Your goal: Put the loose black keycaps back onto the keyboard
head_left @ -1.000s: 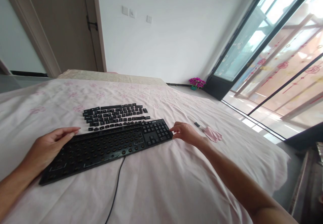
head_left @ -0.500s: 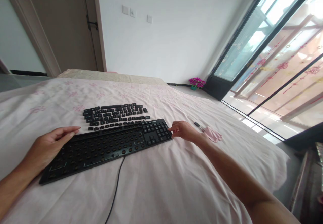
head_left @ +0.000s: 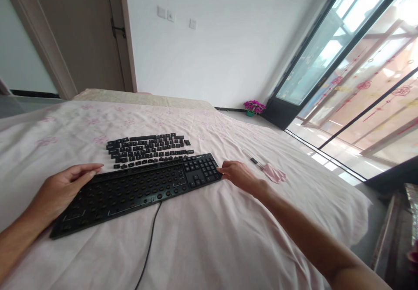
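A black computer keyboard (head_left: 137, 190) lies at a slant on the bed. Its main section is bare of keycaps and shows round key seats, while the number pad (head_left: 203, 168) on the right still carries its keys. My left hand (head_left: 62, 187) holds the keyboard's far left corner, thumb along the edge and fingers stretched beyond it; its grip is partly hidden. At the right end, my right hand (head_left: 237, 173) grips the short edge between thumb and bent fingers. Loose black keycaps (head_left: 148, 147) lie in rows just behind the keyboard.
From the keyboard's near edge a black cable (head_left: 150, 242) runs towards me. Right of my right hand lie a small dark-handled tool (head_left: 254, 161) and a pink cloth (head_left: 274, 173). A pale floral sheet (head_left: 209, 237) covers the bed. Potted purple flowers (head_left: 254, 107) stand by the wall.
My right hand has shifted slightly downward at the keyboard's right edge, its fingers now flatter. The left hand and the keyboard have hardly moved.
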### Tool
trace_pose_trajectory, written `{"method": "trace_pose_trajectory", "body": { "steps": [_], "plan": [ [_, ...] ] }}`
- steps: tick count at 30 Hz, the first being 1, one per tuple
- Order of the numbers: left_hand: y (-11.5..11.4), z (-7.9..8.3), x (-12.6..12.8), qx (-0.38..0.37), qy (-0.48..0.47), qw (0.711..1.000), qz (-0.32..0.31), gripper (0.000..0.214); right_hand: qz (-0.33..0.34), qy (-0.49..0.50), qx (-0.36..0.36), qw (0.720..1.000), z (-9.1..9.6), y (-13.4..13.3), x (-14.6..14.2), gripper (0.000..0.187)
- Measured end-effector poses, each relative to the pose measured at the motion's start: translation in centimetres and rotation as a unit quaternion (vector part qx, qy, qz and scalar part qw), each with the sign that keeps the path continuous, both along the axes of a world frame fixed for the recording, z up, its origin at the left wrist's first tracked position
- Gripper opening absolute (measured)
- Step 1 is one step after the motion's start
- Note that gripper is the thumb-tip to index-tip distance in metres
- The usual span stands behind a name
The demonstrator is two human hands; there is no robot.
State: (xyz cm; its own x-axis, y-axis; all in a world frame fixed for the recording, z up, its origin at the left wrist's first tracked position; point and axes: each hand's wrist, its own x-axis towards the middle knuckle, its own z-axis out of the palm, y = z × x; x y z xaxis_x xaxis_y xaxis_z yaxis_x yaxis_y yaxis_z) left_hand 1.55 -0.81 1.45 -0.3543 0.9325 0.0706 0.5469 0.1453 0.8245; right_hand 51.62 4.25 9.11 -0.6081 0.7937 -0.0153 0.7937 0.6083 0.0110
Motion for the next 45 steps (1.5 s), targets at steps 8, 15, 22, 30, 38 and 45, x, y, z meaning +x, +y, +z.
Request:
{"method": "trace_pose_trajectory", "body": {
  "steps": [8, 15, 22, 30, 38, 45],
  "plan": [
    [0.3, -0.9, -0.5, -0.007, -0.053, 0.999, -0.004, 0.051, -0.052, -0.023, 0.095, 0.994, -3.5, -3.1, -0.2, 0.053],
    [0.7, -1.0, -0.6, -0.02, -0.07, 0.997, 0.017, 0.05, -0.055, 0.027, 0.107, 0.992, -4.9, -3.6, 0.1, 0.066],
    [0.4, -0.8, -0.3, -0.003, -0.063, 0.998, 0.013, 0.046, -0.049, 0.117, 0.055, 0.99, -5.1, -3.4, 0.8, 0.067],
    [0.2, -0.4, 0.1, 0.023, -0.117, 0.993, 0.014, 0.047, -0.206, 0.339, -0.053, 0.916, -5.6, -1.6, 2.1, 0.06],
    [-0.1, 0.4, 0.4, 0.106, -0.256, 0.96, -0.048, 0.057, -0.272, 0.39, -0.058, 0.878, -6.0, 0.4, 0.9, 0.047],
    [-0.7, 0.8, 1.5, 0.12, -0.229, 0.963, -0.078, 0.062, -0.231, 0.356, 0.02, 0.905, -6.6, -0.3, -0.6, 0.049]
  ]
}}
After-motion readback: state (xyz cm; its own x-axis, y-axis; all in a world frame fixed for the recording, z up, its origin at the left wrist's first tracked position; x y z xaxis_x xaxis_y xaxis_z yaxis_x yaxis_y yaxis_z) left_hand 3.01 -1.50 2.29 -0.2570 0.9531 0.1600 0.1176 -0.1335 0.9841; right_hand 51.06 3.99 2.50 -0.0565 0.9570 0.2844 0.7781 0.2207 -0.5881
